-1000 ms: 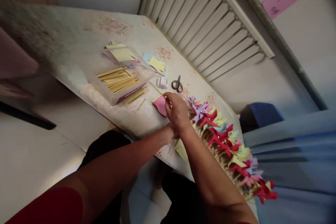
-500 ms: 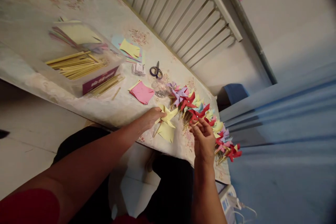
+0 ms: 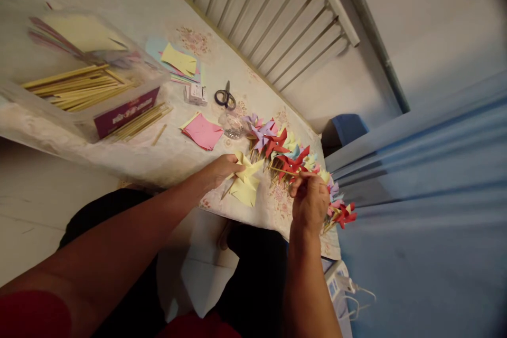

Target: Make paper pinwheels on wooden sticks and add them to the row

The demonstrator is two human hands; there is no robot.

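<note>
Between the fingers of my left hand is a yellow paper pinwheel, its blades folded in toward the middle. Just below it lies a yellow paper sheet with slits, and a thin stick shows beside that sheet. My right hand pinches a thin wooden stick, which points left toward the pinwheel without touching its middle. Behind my right hand lies a dense row of finished pinwheels in red, purple, yellow, blue and pink, on wooden sticks.
At the left stands a clear plastic box with sticks and coloured paper. More sticks lie beside it. Scissors, a bag of small pins, a small white box, pink sheets and a paper stack lie on the tablecloth.
The stick in my right hand has swung out to point left toward the yellow pinwheel. My left hand keeps its grip on the pinwheel. The whole view has shifted slightly.
</note>
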